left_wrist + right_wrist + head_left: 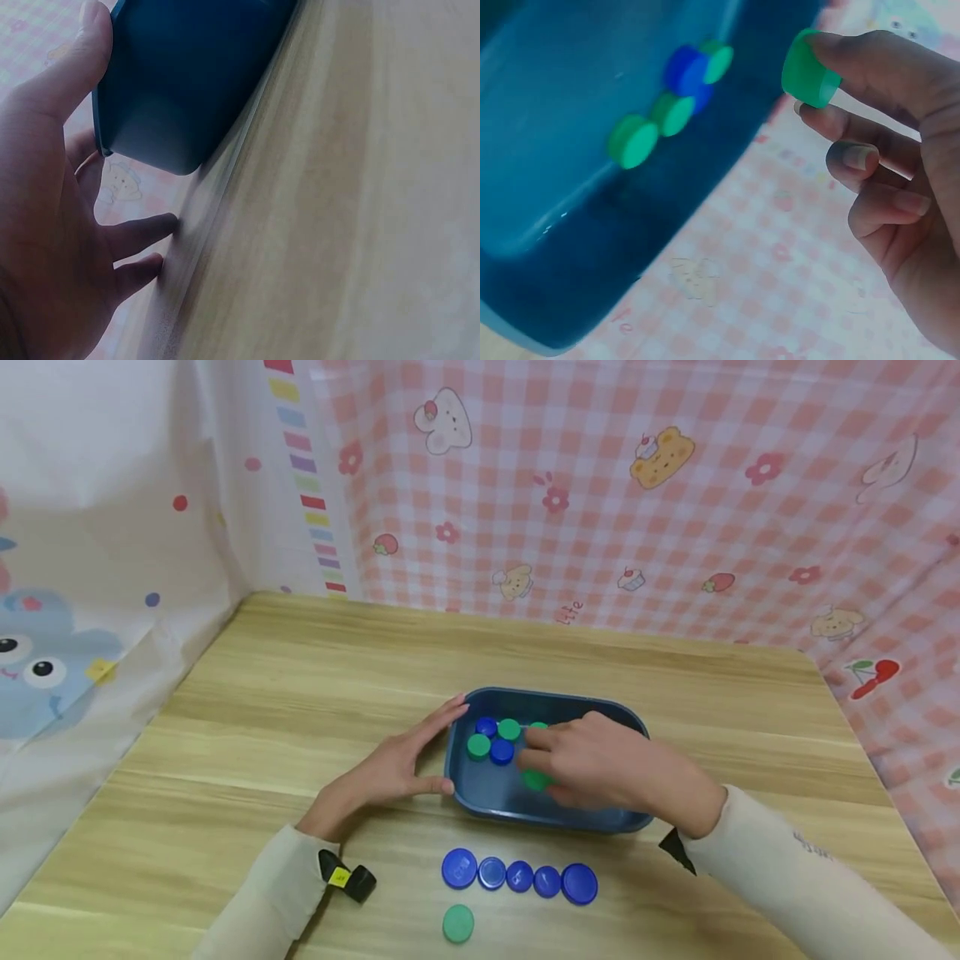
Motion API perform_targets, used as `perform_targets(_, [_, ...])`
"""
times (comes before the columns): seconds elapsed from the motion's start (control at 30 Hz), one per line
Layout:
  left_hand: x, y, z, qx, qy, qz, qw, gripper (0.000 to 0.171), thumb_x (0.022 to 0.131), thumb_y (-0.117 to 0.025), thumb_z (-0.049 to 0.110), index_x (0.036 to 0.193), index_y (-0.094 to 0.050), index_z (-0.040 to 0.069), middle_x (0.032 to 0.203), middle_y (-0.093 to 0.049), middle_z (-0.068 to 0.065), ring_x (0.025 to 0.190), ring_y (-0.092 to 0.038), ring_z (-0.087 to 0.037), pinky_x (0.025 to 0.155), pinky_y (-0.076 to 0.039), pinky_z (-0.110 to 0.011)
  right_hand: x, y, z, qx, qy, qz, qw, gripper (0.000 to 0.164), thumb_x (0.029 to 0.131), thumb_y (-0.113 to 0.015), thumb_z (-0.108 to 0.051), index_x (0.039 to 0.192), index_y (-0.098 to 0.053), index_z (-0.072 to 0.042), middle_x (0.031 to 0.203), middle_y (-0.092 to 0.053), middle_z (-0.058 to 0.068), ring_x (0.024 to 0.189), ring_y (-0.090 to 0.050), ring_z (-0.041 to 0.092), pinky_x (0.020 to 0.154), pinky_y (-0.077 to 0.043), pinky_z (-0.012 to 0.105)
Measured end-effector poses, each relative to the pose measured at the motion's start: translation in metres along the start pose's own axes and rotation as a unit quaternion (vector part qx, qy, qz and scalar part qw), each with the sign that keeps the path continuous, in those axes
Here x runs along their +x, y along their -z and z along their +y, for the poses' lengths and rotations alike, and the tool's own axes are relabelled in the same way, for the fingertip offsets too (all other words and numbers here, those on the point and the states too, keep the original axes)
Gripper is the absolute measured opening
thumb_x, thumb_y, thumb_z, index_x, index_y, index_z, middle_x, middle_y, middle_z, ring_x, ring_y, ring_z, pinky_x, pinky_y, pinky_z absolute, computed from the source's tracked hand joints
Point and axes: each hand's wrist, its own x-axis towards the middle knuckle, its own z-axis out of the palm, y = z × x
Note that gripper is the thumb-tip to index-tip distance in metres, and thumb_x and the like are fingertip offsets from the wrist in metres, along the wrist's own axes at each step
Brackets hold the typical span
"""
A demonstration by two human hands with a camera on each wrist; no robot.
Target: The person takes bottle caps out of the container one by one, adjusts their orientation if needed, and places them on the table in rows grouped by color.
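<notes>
Right hand (600, 768) pinches a green cap (810, 67) over the blue tray (480, 793); best lowered gently beside the caps inside, while the flat, relaxed left hand (390, 768) steadies the tray's side.

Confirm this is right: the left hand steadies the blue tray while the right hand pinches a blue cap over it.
One thing is wrong: the cap pinched by the right hand is green, as the right wrist view shows. The left hand does steady the blue tray.

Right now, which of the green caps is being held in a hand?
The green cap pinched by the right hand over the blue tray. The other green caps lie loose in the tray or alone on the table.
</notes>
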Motion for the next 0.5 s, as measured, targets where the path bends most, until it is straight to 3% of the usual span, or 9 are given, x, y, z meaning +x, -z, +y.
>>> perform_targets(0.2, [0.001, -0.001, 0.000, 0.002, -0.002, 0.002, 1.0000, 0.096, 0.081, -0.077, 0.036, 0.154, -0.015, 0.030, 0.158, -0.003, 0.019, 0.141, -0.025, -0.020, 0.105, -0.031, -0.054, -0.013, 0.002, -0.022, -0.010, 0.028, 0.054, 0.998, 0.030, 0.082, -0.074, -0.031, 0.104, -0.063, -0.014, 0.087, -0.056, -0.004, 0.071, -0.057, 0.009, 0.046, -0.039, 0.014])
perform_targets(0.5, [-0.001, 0.000, -0.002, -0.003, -0.002, 0.002, 1.0000, 0.097, 0.080, -0.078, 0.035, 0.154, -0.016, 0.028, 0.158, -0.003, 0.019, 0.139, -0.028, -0.020, 0.106, -0.031, -0.053, -0.021, -0.014, -0.054, 0.029, 0.040, 0.079, 0.996, 0.029, 0.083, -0.073, -0.031, 0.107, -0.064, -0.016, 0.085, -0.054, -0.009, 0.069, -0.049, 0.004, 0.046, -0.032, 0.009])
